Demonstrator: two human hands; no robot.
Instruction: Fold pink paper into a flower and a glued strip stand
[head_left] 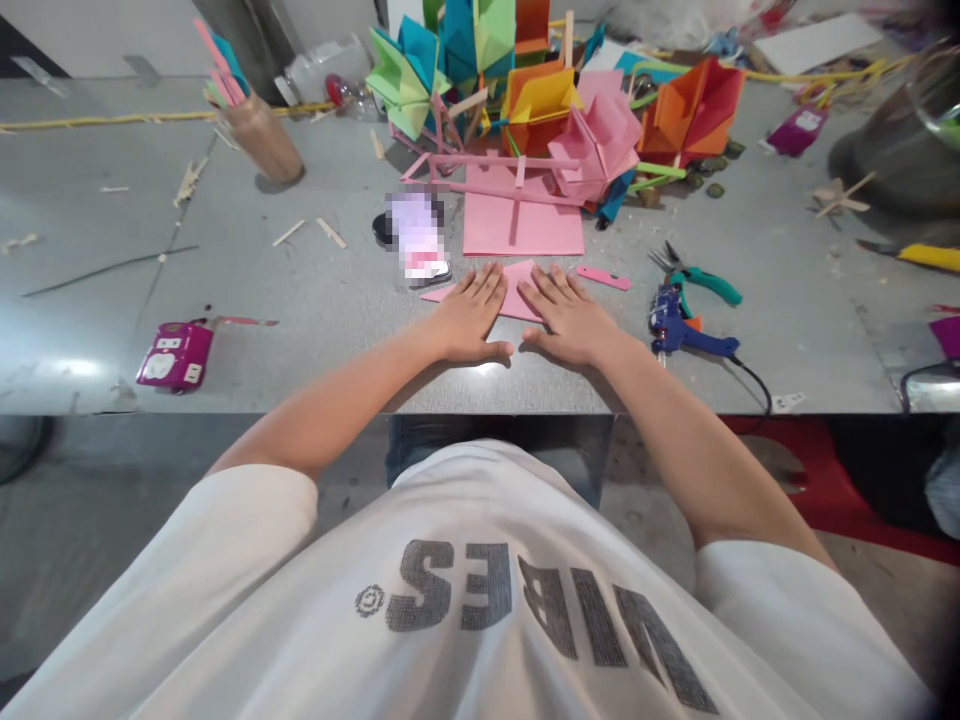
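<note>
A folded piece of pink paper (517, 292) lies flat on the grey table, with a pointed end sticking out on the left. My left hand (476, 315) presses on its left part, fingers stretched forward and thumb pointing inward. On its right part rests my right hand (566, 315), palm down with fingers extended. Both hands hide much of the paper. Just beyond my right fingertips is a pink cutter (604, 278). A stack of pink paper sheets (491, 225) sits behind the folded piece. Left of that stack lies a phone (418, 235), its screen blurred.
Folded paper shapes (540, 100) in several colours crowd the back. At right lie green-handled pliers (709, 283) and a blue glue gun (694, 335) with a cord. A purple box-like device (176, 356) is at left; a brown cup (264, 140) holds paper strips.
</note>
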